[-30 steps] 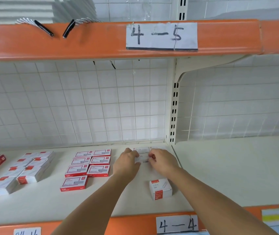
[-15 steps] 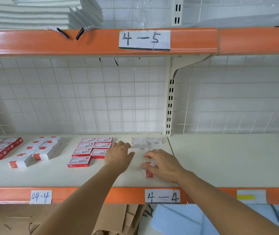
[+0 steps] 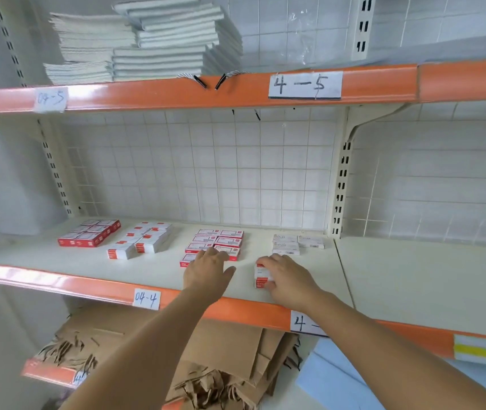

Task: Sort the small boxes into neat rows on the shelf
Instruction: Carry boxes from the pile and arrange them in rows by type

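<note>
Cream metal shelf (image 3: 58, 263) w/ orange front edge, read L to R. At approx 9 o'clock of the shelf, a block of red-sided flat cardboard boxes (image 3: 89, 233) sits squared up, looks done. Next, toward 10 o'clock, a white-topped group of small boxes w/ red ends (image 3: 141, 240): two rough columns, a bit skewed, front pair splayed, so prob needs a nudge. Centre: red-and-white labelled flat boxes (image 3: 216, 240) in two columns, tidy at the back; front-left one is partly under the left hand (image 3: 208, 269), which lies flat w/ fingers straight and spread, grip apart, touching or just above the front boxes, can't tell which. Front row there seems one short on the right side. Then the right hand (image 3: 287, 279), grip curled round a single small white box w/ red ends (image 3: 261, 276), standing alone at approx 6 o'clock of the shelf, near the front edge, not in any row yet. Behind it at 12 o'clock, three pale grey-white staple boxes (image 3: 293, 243): two stacked or abutting at left, one at right, a row begun only. Judgement: roughly three-quarters sorted; left to do = place the held box, square the white group, finish the pale row. Right bay of shelf holds nothing visible. Above: stacked grey-white folded paper bags (image 3: 147, 39); below: brown kraft paper bags (image 3: 221, 365).
</note>
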The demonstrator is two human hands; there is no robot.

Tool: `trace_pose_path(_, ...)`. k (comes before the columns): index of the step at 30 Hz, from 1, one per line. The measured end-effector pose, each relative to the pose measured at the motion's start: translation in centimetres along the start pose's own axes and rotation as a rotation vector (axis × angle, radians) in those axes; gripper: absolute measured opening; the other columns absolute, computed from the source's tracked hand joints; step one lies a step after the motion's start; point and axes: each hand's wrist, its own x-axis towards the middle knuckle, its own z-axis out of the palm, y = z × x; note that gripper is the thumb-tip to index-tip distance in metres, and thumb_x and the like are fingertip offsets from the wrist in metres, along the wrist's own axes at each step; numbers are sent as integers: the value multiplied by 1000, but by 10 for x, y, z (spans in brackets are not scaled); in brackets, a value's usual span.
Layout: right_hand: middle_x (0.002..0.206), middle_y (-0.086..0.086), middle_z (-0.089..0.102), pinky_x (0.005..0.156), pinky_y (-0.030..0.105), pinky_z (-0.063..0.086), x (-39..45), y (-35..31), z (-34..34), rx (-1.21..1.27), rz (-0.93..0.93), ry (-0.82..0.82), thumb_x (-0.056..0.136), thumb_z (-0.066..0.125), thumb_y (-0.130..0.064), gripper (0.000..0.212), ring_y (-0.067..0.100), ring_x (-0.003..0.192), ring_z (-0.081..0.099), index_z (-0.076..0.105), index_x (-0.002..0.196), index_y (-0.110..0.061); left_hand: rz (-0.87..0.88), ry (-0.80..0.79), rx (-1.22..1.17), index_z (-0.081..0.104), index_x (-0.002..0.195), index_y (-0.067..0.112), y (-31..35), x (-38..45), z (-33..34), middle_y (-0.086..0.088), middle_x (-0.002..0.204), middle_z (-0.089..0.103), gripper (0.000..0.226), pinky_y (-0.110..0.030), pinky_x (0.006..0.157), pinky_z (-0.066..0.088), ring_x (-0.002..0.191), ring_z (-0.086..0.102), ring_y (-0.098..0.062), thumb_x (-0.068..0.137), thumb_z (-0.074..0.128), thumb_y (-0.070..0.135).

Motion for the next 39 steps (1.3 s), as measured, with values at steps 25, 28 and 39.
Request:
trace_pose_path(25, 127, -1, 46, 80, 30, 47, 98, -212, 74, 7, 68, 101, 93, 54, -18, 45, 17, 116, 43, 44, 136, -25, -51, 1, 5, 51, 130, 25, -241, -38, -66, 3, 134, 47, 38, -30, 92, 42, 123, 41, -16, 96, 46, 41)
trace_pose_path(28, 127, -1, 45, 77, 27, 47, 116, -209, 79, -5, 75, 115, 93, 54, -18, 47, 16, 115, 43, 43, 138, -27, -45, 17, 4, 50, 131, 25, -245, -19, -64, 3, 134, 47, 38, -32, 92, 43, 124, 40, -17, 96, 46, 41)
trace_pose_path(39, 124, -1, 44, 78, 30, 49, 164, -214, 107, -6, 100, 116, 90, 59, -14, 48, 18, 111, 47, 47, 135, -26, 10, 5, 14, 40, 137, 26, -264, 36, -46, 2, 137, 44, 44, -33, 91, 43, 125, 39, -18, 97, 42, 42)
